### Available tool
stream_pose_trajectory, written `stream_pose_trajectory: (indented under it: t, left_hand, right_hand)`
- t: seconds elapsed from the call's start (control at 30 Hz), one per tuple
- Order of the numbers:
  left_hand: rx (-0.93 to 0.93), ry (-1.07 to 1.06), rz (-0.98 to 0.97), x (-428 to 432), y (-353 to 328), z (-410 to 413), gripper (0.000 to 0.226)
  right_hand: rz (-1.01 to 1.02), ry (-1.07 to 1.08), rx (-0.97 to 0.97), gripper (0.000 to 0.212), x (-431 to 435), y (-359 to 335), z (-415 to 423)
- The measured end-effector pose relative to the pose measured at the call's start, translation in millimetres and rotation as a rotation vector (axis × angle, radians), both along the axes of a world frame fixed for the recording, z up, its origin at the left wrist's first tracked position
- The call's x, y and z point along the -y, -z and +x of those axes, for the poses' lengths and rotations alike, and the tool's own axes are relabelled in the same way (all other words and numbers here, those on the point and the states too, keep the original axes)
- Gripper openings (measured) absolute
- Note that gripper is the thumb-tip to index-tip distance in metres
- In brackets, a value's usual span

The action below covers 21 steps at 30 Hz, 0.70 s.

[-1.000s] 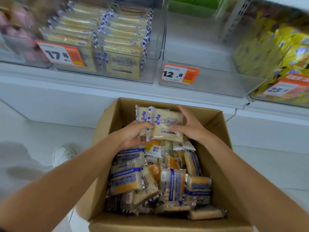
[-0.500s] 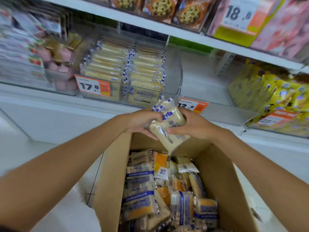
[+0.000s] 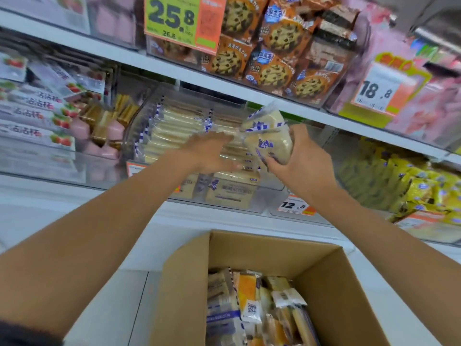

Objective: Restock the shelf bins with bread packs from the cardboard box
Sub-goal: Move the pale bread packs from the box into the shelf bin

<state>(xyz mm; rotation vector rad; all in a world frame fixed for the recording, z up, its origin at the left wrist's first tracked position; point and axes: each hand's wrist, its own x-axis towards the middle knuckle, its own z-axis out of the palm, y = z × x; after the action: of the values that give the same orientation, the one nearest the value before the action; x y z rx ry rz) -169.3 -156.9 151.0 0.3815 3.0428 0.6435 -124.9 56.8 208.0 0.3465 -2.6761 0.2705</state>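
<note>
My right hand (image 3: 303,168) grips two clear bread packs (image 3: 270,136) with blue-and-white edges, held up in front of the middle shelf. My left hand (image 3: 209,153) is blurred, just left of the packs, with fingers stretched toward them and nothing in its grasp. Behind both hands stands a clear shelf bin (image 3: 252,207) filled with rows of the same bread packs (image 3: 174,128). Below, the open cardboard box (image 3: 274,253) holds several more loose bread packs (image 3: 247,308).
A clear bin with a 12.8 price tag (image 3: 294,206) sits right of the bread bin. Yellow packs (image 3: 411,181) fill the bin further right, pink snacks (image 3: 109,136) the one to the left. Cookie bags (image 3: 274,48) line the shelf above.
Both hands have risen from the box to the shelf bin with the bread packs. My left hand has let go of them, and my view has tilted upward.
</note>
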Motion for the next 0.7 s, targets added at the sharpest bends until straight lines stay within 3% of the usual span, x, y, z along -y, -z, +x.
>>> stream_pose_trajectory:
  t: [0.07, 0.23, 0.37, 0.47, 0.6, 0.7]
  left_hand:
    - [0.015, -0.007, -0.157, 2, 16, -6, 0.09]
    - [-0.008, -0.009, -0.212, 4, 26, -5, 0.09]
    - [-0.015, -0.003, -0.23, 5, 19, -3, 0.09]
    - [0.002, -0.017, -0.197, 8, 2, -13, 0.086]
    - [0.071, -0.008, -0.266, 11, -2, -40, 0.099]
    - [0.162, 0.001, -0.263, 15, 10, -50, 0.105]
  right_hand:
    - [0.068, 0.035, -0.048, 0.051, 5, 4, -8]
    - [0.249, 0.266, 0.086, 0.053, 3, 20, -33]
    - [0.289, 0.336, 0.129, 0.071, 20, 23, -56]
    - [0.212, 0.316, 0.156, 0.087, 38, 28, -83]
    - [0.233, 0.34, 0.203, 0.064, 55, 29, -134]
    - [0.058, 0.293, 0.329, 0.071, 67, 29, -169]
